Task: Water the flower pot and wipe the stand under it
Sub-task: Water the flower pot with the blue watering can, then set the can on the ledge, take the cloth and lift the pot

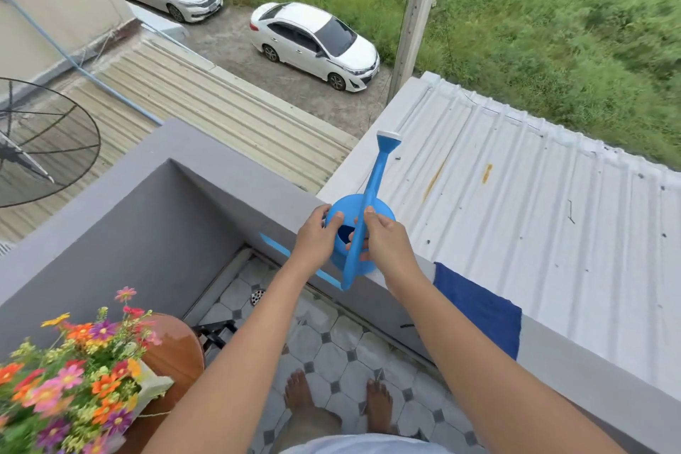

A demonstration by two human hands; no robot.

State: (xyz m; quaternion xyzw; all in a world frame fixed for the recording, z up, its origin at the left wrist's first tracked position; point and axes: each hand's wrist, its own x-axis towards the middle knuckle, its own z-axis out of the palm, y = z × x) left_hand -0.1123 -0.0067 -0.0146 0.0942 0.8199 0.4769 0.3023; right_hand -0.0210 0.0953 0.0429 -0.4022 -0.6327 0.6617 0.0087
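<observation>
A blue plastic watering can stands on top of the grey balcony wall, its spout with a white rose pointing away over the roof. My left hand grips the can's body at its left rim. My right hand is closed around the long blue handle. At the lower left a pot of orange, pink and purple flowers sits on a round brown wooden stand. A dark blue cloth hangs over the wall to the right of my right arm.
The balcony floor has pale tiles and a drain near the corner. My bare feet stand on it. Beyond the wall lie a white corrugated roof, a satellite dish and parked cars far below.
</observation>
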